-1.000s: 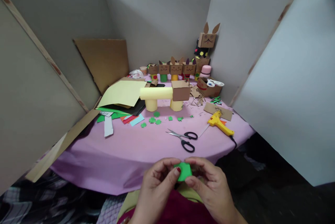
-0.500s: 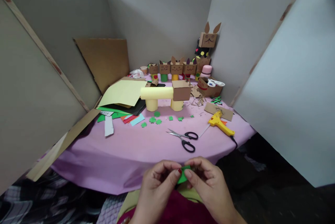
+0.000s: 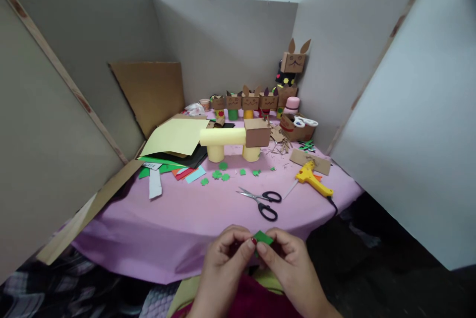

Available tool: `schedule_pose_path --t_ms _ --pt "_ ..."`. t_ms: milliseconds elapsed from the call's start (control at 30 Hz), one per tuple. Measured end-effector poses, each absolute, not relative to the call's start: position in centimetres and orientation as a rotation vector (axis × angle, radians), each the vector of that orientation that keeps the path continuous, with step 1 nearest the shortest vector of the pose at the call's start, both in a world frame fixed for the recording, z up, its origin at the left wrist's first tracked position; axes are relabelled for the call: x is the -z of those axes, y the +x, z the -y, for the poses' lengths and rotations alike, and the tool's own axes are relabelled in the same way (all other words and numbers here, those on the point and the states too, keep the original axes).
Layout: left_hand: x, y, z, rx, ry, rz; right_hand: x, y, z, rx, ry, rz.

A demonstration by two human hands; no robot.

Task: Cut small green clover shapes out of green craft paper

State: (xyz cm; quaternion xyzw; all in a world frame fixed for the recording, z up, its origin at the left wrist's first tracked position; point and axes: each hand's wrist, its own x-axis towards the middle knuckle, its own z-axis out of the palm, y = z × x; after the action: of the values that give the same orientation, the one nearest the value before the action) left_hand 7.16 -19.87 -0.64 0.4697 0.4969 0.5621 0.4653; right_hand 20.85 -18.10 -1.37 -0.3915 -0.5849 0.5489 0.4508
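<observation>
A small piece of green paper [image 3: 264,237] is pinched between my two hands, low in the view and in front of the table edge. My left hand [image 3: 228,263] grips its left side with thumb and fingers. On the other side my right hand [image 3: 288,261] holds it the same way. Just beyond lies a pair of black-handled scissors [image 3: 260,200], blades apart. Farther back several green clover cutouts [image 3: 217,174] are scattered on the cloth. Behind them stands a pale yellow paper tube figure [image 3: 223,137] with a brown cardboard box head [image 3: 257,133].
A yellow glue gun [image 3: 314,180] rests at the right near a cardboard strip [image 3: 310,161]. Stacked paper sheets [image 3: 176,137] lie at the left. At the back stand several box-headed animal figures [image 3: 251,100], and a cardboard box [image 3: 297,129] holds white scissors [image 3: 305,121].
The green paper has been turned between my fingers, so a pointed corner now sticks up above them. The camera view has tilted slightly upward.
</observation>
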Motion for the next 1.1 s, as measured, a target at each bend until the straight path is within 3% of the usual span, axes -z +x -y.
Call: schedule_pose_path --t_ms 400,633,867,1100 --pt "1.6 7.0 20.3 -1.292 1.011 -1.134 2.4 21.0 18.0 -1.422 -0.98 1.402" --pt "1.2 6.7 20.2 -1.208 1.25 -1.187 2.6 20.9 17.8 -1.099 -0.998 1.629" --pt "1.3 7.3 20.3 -1.35 1.306 -1.267 4.0 19.9 17.7 -1.469 -0.862 1.396" --pt "2.5 7.4 20.2 -1.434 1.166 -1.252 4.0 19.7 17.8 -1.337 -0.922 1.465"
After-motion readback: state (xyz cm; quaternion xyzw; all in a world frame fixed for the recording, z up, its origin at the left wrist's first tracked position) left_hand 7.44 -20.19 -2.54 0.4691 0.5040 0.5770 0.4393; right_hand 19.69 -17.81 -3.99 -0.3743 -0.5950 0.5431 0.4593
